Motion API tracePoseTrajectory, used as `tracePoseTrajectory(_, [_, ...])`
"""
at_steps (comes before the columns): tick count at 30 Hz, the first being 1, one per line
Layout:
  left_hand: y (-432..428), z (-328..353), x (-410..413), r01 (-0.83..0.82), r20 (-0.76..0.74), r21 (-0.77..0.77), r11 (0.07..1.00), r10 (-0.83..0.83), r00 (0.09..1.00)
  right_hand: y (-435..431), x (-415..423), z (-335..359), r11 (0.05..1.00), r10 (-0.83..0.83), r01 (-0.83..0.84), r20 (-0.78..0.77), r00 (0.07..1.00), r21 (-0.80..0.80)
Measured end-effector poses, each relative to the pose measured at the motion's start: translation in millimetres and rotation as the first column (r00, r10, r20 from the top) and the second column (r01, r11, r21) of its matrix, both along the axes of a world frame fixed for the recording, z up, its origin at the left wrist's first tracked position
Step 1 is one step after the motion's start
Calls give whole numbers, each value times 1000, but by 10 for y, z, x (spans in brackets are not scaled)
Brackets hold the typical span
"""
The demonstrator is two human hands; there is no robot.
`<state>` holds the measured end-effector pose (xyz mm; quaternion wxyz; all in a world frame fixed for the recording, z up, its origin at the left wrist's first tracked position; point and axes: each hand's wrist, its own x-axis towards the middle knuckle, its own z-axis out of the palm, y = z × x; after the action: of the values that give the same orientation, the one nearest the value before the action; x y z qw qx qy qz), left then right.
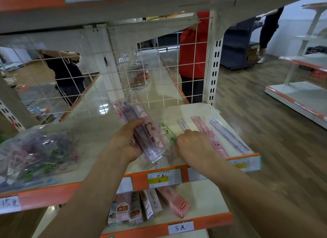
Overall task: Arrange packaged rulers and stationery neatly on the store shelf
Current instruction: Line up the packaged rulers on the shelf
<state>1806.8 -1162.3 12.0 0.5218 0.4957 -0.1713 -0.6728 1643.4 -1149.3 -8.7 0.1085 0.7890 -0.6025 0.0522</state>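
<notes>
Honestly, slip risk: left grip (123, 142) clamped a slick ruler stack (145, 136), tilted above the shelf (99, 131). Right grip (194, 145) sat bent-fingered on the green-print pack (165, 129) beside it, pinch unclear; a nudge could skew the pink rulers (207, 131) just right of it.

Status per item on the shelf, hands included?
left hand: grips ruler stack
ruler stack: held, tilted
right hand: fingers on green-print ruler, grip unclear
green-print ruler: flat on shelf
pink rulers: flat, side by side
blue ruler: flat, far right
stationery bag: lying at left
pink box: lower shelf, askew
</notes>
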Motion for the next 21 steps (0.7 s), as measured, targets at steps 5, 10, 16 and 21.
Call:
tracePoseTrajectory(5, [-14, 6, 11, 20, -5, -10, 1000, -20, 1000, -10, 71, 26, 999, 2, -1, 35, 999, -33])
tracePoseTrajectory(10, [-37, 4, 84, 14, -8, -21, 1000, -14, 1000, -6, 167, -156, 971, 235, -231, 75, 969, -58])
tracePoseTrajectory(16, [-67, -38, 136, 2, -4, -20, 1000, -2, 1000, -58, 196, -179, 961, 275, -272, 126, 953, -44])
tracePoseTrajectory(21, [-75, -44, 138, -1, -31, -17, 1000, 1, 1000, -160, -97, -190, 976, 202, -203, -12, 979, -76])
